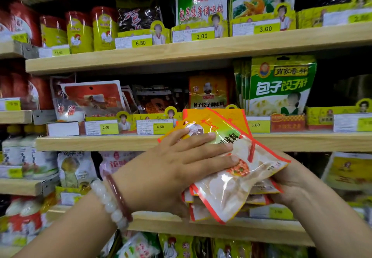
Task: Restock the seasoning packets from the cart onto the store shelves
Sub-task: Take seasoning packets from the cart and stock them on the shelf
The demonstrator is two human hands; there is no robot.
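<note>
Both of my hands meet in front of the shelves around a stack of seasoning packets (237,169), orange-edged pouches with clear windows showing pale powder. My left hand (171,169) lies on top of the stack, its fingers (203,151) stretched nearly straight and pressing flat on the front packet, the thumb hidden beneath. On that wrist I see a white bead bracelet (109,203) next to a dark red bangle (118,195). My right hand (289,181) comes from below and behind the stack; its fingers curl round the lower right corner of the packets, gripping them, though most of the hand is covered by the pouches. The stack is tilted, its top corner reaching up in front of the middle wooden shelf (96,143), just before a yellow price tag (161,127) reading 4.50. On that shelf, behind the stack, stands an orange packet (207,90) of a similar kind, and to its right a row of green pouches (279,84). Red-and-yellow canisters (80,32) stand on the shelf above.
</note>
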